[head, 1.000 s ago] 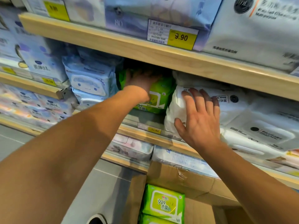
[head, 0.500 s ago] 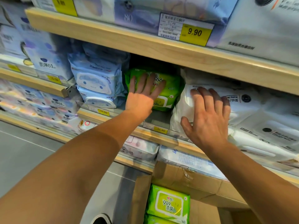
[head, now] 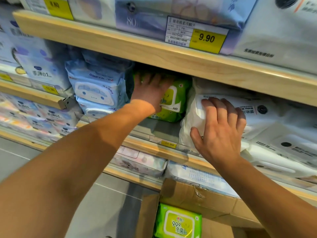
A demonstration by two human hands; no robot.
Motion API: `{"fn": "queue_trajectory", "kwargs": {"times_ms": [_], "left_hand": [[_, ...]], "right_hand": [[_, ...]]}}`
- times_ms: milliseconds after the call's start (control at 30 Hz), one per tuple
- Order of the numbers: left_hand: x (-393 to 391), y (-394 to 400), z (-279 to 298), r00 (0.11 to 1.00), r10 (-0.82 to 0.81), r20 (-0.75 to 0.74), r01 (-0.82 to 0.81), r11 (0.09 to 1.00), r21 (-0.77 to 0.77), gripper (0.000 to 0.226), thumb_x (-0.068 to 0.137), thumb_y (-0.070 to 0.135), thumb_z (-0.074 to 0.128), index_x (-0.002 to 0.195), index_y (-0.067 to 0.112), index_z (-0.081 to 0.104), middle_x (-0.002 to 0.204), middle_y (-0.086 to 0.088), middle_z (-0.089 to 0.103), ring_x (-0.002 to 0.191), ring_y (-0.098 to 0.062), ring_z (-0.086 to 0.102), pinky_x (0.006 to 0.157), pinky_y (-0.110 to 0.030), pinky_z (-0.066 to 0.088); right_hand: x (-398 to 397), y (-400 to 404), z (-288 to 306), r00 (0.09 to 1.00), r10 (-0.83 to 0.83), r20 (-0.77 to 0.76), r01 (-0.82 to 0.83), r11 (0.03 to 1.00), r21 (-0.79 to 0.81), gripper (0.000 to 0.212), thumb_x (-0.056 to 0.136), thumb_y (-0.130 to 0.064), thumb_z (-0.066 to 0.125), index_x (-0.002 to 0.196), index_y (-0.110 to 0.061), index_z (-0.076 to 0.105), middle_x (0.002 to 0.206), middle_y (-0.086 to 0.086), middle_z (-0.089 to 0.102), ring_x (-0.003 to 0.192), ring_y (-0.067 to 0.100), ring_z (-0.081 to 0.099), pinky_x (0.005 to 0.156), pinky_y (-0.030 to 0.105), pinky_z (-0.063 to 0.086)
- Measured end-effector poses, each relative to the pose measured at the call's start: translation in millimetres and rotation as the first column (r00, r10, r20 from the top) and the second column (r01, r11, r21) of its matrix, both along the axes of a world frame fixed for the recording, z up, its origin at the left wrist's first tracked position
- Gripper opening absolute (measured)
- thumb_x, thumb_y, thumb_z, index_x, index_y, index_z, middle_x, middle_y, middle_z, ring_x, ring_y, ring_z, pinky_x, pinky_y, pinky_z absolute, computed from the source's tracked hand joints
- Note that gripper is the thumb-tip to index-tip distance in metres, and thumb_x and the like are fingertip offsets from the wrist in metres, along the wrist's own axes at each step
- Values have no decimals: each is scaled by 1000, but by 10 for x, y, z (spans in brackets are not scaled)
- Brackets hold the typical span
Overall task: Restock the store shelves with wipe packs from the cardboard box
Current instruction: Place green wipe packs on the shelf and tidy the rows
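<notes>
The green wipe pack (head: 171, 102) under the flat, spread left hand (head: 151, 93) should be pushed squarely back while the white pack (head: 193, 121) beneath the open right hand (head: 221, 133) is held aside.

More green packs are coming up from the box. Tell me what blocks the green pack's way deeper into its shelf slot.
Nothing visible does. The left hand lies flat on the green pack, which sits between the blue packs and the white pack that the right hand rests on. The space behind is dark and cannot be judged.
</notes>
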State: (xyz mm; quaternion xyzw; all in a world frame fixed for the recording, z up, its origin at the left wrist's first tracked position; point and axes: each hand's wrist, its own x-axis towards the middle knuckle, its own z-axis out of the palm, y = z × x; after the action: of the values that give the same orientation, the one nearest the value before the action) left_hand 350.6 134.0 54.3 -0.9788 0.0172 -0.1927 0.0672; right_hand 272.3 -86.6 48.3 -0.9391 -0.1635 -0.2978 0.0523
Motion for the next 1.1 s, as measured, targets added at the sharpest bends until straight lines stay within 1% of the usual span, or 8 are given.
{"fn": "queue_trajectory", "kwargs": {"times_ms": [200,333,433,533,700,800,967,1100], "left_hand": [[177,104,20,987,-69,-148,56,994,-96,100,65,39,72,146,46,15,156,1,19,142,-34,14,110,-63,15],[160,23,-208,997,2,-76,-9,996,-91,97,71,34,75,146,46,14,156,0,18,144,-33,10,110,-65,9],[137,-22,-276,998,57,-10,-58,986,-154,86,82,19,61,146,47,11,159,-1,11,145,-36,0,111,-66,0],[27,-99,-317,997,76,-24,-79,983,-163,87,81,25,62,148,43,9,158,-3,11,145,-34,0,111,-65,-2],[-488,-201,-326,999,23,-42,-29,985,-168,83,81,45,61,149,35,15,157,-4,18,145,-31,10,113,-60,10],[-941,-312,-345,995,-13,-97,-3,985,-171,75,84,46,57,148,29,21,153,-5,28,142,-31,19,114,-56,13],[-1772,-597,-420,971,-38,-234,-19,971,-240,74,89,47,53,150,28,17,158,0,18,145,-27,12,116,-51,11],[-2389,-864,-559,961,-74,-267,0,964,-267,73,85,47,55,148,28,25,155,0,29,141,-26,24,114,-48,20]], "right_hand": [[5,7,-3,1000,-1,-3,1,1000,10,66,77,-43,56,137,-18,43,140,10,45,132,32,31,109,50,17],[9,2,-7,1000,2,4,-3,1000,8,66,77,-42,56,137,-18,43,140,9,45,132,32,31,109,50,18],[2,3,-5,1000,0,-3,0,1000,6,66,78,-43,55,138,-18,43,141,9,44,133,32,31,109,50,18],[7,-2,6,1000,3,-30,-4,1000,-23,67,79,-42,57,139,-18,41,143,9,42,134,33,31,111,52,18],[-146,-10,124,992,16,-126,-25,997,-69,76,78,-41,65,144,-17,36,146,8,40,136,34,30,114,55,16],[-416,-69,114,984,78,-161,-85,996,-36,77,78,-38,67,145,-16,36,148,8,38,139,35,27,116,55,13],[-1064,-334,-129,958,138,-251,-135,990,27,76,76,-34,72,143,-12,43,147,11,42,140,36,29,116,53,15],[-1540,-622,-365,916,133,-378,-139,990,13,74,76,-34,69,143,-14,43,146,9,43,140,35,30,116,50,17]]}}
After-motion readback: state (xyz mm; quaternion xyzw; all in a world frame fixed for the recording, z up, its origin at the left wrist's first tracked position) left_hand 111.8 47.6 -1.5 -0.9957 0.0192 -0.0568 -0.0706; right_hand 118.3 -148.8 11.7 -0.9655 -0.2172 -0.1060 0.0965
